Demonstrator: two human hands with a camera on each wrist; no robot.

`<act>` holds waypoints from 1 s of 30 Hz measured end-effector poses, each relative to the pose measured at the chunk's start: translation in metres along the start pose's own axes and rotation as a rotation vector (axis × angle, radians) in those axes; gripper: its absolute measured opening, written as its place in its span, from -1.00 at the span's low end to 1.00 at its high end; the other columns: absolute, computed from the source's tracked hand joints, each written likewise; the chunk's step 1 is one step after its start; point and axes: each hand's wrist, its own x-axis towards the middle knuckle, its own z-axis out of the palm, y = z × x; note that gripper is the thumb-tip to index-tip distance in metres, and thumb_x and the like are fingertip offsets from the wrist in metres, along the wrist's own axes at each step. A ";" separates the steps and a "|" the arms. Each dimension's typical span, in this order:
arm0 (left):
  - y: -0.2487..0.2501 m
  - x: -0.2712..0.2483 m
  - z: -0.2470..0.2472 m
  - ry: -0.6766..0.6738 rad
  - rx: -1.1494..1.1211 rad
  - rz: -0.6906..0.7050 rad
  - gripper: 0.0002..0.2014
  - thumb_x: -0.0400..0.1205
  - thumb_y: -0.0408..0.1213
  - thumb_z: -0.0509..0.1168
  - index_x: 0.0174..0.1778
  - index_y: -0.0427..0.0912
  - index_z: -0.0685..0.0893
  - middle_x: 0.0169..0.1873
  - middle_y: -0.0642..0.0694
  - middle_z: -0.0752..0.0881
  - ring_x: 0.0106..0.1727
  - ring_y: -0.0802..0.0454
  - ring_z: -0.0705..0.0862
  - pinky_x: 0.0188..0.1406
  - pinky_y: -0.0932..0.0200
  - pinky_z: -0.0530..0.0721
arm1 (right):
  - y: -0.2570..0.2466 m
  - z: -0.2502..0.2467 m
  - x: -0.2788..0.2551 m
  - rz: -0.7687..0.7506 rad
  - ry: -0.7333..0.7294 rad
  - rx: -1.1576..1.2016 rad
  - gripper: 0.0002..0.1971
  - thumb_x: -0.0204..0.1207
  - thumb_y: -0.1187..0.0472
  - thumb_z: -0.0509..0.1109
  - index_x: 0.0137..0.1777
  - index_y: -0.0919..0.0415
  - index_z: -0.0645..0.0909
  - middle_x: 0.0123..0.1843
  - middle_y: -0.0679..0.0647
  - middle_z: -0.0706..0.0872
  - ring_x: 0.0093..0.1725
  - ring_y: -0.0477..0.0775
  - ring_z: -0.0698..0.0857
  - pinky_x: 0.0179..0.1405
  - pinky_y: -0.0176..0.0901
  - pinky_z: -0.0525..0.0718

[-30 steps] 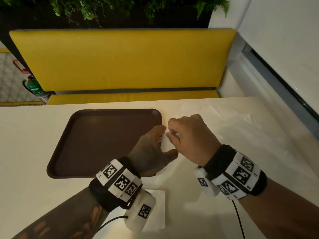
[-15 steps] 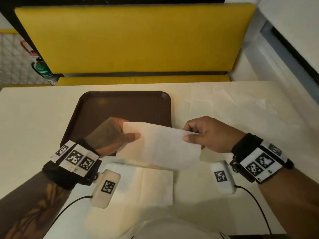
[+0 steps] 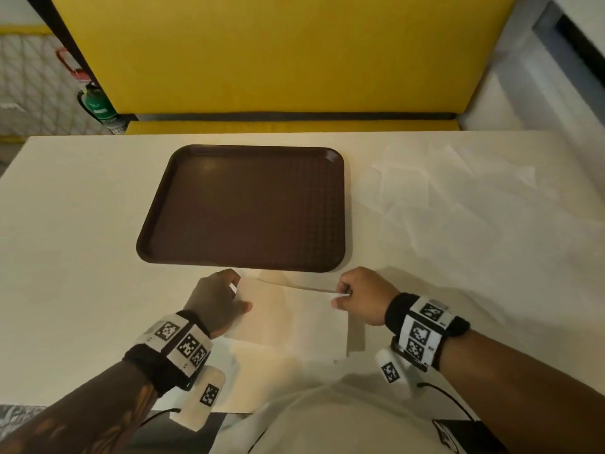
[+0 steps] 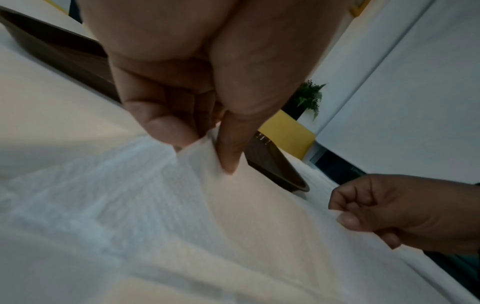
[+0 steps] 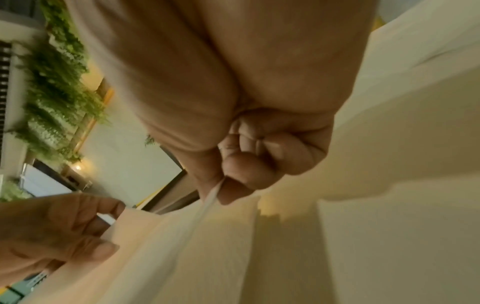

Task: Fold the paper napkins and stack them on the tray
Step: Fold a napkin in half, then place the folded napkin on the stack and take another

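Observation:
A white paper napkin [image 3: 294, 314] is stretched between my two hands just in front of the brown tray [image 3: 248, 208], near the table's front edge. My left hand [image 3: 234, 290] pinches its far left corner between thumb and fingers [image 4: 228, 148]. My right hand [image 3: 342, 294] pinches the far right corner, thumb against curled forefinger [image 5: 241, 174]. The napkin [image 4: 233, 216] hangs slack from both pinches, over another flat napkin [image 3: 291, 365] lying on the table beneath. The tray holds nothing.
Several unfolded white napkins [image 3: 458, 198] lie spread on the table to the right of the tray. A yellow bench [image 3: 278, 54] stands behind the cream table [image 3: 72, 240]. A wall runs along the right side.
Both hands have drawn the napkin toward me and lower, from over the tray's near edge to in front of it. Earlier the hands were close together; now they hold the napkin spread wide.

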 end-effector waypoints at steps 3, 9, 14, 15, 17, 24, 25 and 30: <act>-0.003 -0.001 0.006 0.040 0.009 -0.025 -0.61 0.44 -0.19 0.53 0.09 -0.05 0.53 -0.25 -0.02 0.77 -0.23 0.03 0.74 -0.11 0.13 0.74 | -0.001 0.010 0.000 0.019 0.053 0.001 -0.84 0.48 0.10 0.51 -0.10 0.15 0.62 -0.18 -0.03 0.64 -0.16 0.02 0.65 -0.07 -0.13 0.64; -0.003 -0.010 0.018 0.162 0.207 0.024 -0.34 0.38 -0.12 0.56 0.32 -0.05 0.38 0.10 -0.07 0.69 0.07 -0.05 0.68 0.11 0.06 0.69 | -0.011 0.019 -0.011 -0.056 0.126 -0.255 -0.69 0.46 0.05 0.48 0.09 0.12 0.50 0.05 0.04 0.61 0.02 0.13 0.64 -0.02 -0.03 0.67; -0.002 -0.017 0.026 0.197 0.483 0.371 -0.42 0.32 -0.19 0.58 0.26 -0.03 0.58 0.23 -0.06 0.60 0.22 -0.08 0.59 0.13 0.03 0.64 | -0.020 0.022 -0.018 -0.411 0.131 -0.500 -0.70 0.58 0.08 0.33 0.26 0.15 0.54 0.25 0.05 0.52 0.25 0.08 0.49 0.24 -0.01 0.55; 0.000 -0.017 0.029 0.151 0.523 0.421 -0.49 0.36 -0.20 0.54 0.24 -0.02 0.61 0.22 -0.05 0.61 0.21 -0.07 0.61 0.13 0.03 0.63 | -0.020 0.023 -0.018 -0.435 0.087 -0.548 -0.71 0.61 0.07 0.28 0.26 0.16 0.56 0.24 0.07 0.55 0.27 0.09 0.47 0.27 0.01 0.50; 0.006 -0.019 0.032 0.065 0.562 0.421 -0.58 0.54 -0.17 0.36 0.33 -0.02 0.55 0.30 0.00 0.57 0.29 -0.02 0.57 0.25 0.03 0.55 | -0.020 0.026 -0.018 -0.434 0.004 -0.611 -0.71 0.66 0.08 0.20 0.24 0.21 0.58 0.22 0.11 0.59 0.25 0.13 0.48 0.27 0.07 0.46; 0.021 -0.015 0.027 0.084 0.540 0.375 -0.61 0.66 -0.14 0.08 0.43 0.04 0.44 0.34 0.11 0.52 0.30 0.16 0.49 0.36 0.16 0.46 | 0.006 -0.023 0.004 -0.132 0.241 -0.230 -0.84 0.60 0.04 0.26 -0.05 0.13 0.48 -0.09 0.10 0.58 -0.06 0.14 0.59 -0.06 -0.05 0.57; 0.026 -0.014 0.024 0.106 0.515 0.379 -0.64 0.66 -0.13 0.10 0.39 0.05 0.47 0.30 0.13 0.54 0.29 0.17 0.51 0.34 0.17 0.47 | 0.015 -0.039 0.012 -0.039 0.309 -0.260 -0.79 0.59 0.03 0.26 0.04 0.16 0.50 -0.02 0.14 0.60 0.00 0.18 0.62 -0.03 -0.04 0.58; 0.061 -0.005 0.018 0.200 0.252 0.476 -0.84 0.55 -0.24 0.31 0.00 0.05 0.68 -0.07 0.18 0.66 -0.07 0.19 0.63 0.04 0.14 0.59 | 0.051 -0.101 0.053 0.291 0.470 -0.383 -0.58 0.56 0.01 0.29 0.33 0.23 0.42 0.28 0.18 0.54 0.29 0.23 0.54 0.12 0.05 0.59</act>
